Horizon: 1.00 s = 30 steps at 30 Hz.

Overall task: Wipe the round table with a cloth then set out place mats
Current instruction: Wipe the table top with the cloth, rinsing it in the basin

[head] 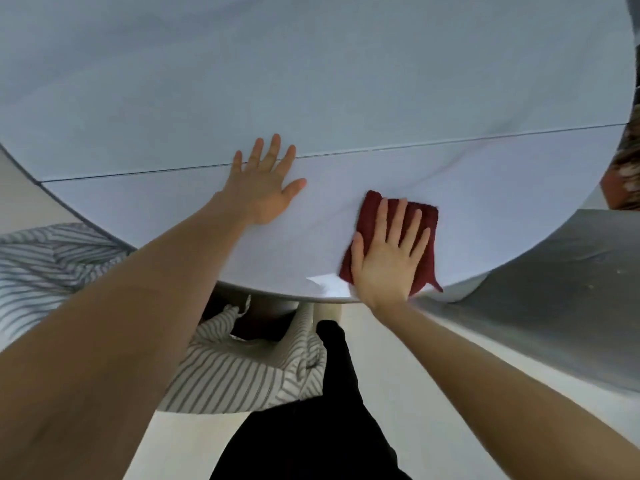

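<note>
Dark red folded terry cloth lies flat on the round pale grey desk, low and right of centre in the frame, close to the near rim, with one corner hanging just over the edge. My right hand presses it down with straight, spread fingers, holding nothing in a grip. My left hand rests flat on the bare top near the middle of the frame, fingers splayed wide, its fingertips reaching the thin seam that crosses the desk.

I judge the wiping step to be in hand, with no place mats in view. The broad upper part of the desk looks unreached from here. Next, I reckon, the cloth must be pushed away from the rim in long strokes, pressure kept even so it does not bunch.
</note>
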{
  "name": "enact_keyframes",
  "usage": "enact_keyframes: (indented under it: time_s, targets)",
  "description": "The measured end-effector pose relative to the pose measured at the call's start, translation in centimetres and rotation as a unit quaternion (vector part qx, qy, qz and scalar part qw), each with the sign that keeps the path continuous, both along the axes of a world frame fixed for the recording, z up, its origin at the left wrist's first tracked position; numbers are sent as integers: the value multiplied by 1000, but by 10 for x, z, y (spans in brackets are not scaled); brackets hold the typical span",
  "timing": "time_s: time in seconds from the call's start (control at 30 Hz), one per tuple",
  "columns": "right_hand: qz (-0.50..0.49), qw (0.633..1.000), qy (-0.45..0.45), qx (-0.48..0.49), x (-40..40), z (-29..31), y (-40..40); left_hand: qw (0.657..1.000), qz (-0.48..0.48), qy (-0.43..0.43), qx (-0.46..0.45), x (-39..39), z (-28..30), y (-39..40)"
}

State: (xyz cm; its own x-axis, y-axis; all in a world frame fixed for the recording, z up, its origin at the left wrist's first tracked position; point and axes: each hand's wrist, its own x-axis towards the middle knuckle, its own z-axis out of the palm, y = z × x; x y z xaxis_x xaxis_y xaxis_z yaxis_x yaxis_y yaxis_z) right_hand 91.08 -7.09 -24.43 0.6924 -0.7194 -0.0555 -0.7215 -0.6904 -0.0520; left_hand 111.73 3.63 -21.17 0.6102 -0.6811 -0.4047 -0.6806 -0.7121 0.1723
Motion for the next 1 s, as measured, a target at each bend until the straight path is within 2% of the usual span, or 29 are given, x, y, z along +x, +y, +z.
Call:
enact_keyframes:
  time_s: [0.07,0.1,0.17,0.23,0.27,0.33,0.4,0.5,0.57,0.67,0.83,1.0]
  targets:
    - [-11,1000,-4,10,18,2,57,1000,-22,13,1,-2,2,11]
    - [14,1000,-9,14,28,2,82,999,-33,17,2,-1,4,20]
    - [112,993,-8,26,41,3,93,999,-39,19,7,3,6,32]
    - [194,981,-16,12,45,-3,70,999,-38,10,4,10,5,46]
    - [169,985,-26,4,43,-5,56,999,-41,8,5,11,5,50]
    - [-1,999,-41,-3,36,-10,47,998,-60,9,18,12,5,56]
    - [-147,988,-48,15,41,-8,79,998,-64,21,14,17,7,61]
    - [-135,989,-45,37,64,-4,129,999,-47,-2,-19,36,12,65]
    - [-122,990,-51,44,87,-3,130,999,-28,-20,-19,48,12,68]
    - [-129,989,-58,48,140,-4,96,1000,7,-25,5,70,7,70]
    - [-220,973,-63,26,231,-6,34,997,46,-62,-7,114,-3,47]
    - [-174,983,-52,37,304,-8,-5,994,94,-47,-26,174,-7,-1]
